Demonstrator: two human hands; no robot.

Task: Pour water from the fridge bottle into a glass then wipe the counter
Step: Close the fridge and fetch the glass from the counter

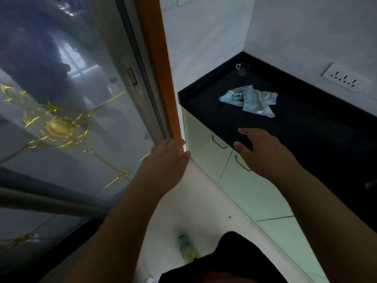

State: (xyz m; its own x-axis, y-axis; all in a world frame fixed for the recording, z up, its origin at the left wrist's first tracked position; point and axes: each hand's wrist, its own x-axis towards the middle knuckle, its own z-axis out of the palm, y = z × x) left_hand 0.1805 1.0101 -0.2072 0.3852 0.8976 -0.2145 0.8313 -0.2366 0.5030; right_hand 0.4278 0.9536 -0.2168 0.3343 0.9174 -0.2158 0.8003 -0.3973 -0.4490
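The fridge door fills the left side; it is glossy grey-blue with a gold flower pattern. My left hand curls around the door's right edge, by the orange strip. A clear glass with a handle stands in the far corner of the black counter. A crumpled light-blue cloth lies on the counter in front of the glass. My right hand hovers with fingers spread over the counter's near edge, holding nothing. No bottle from the fridge is visible.
Pale green cabinet doors with metal handles run under the counter. A white wall socket sits on the tiled wall at the right. A green bottle-like object lies on the white floor near my dark clothing.
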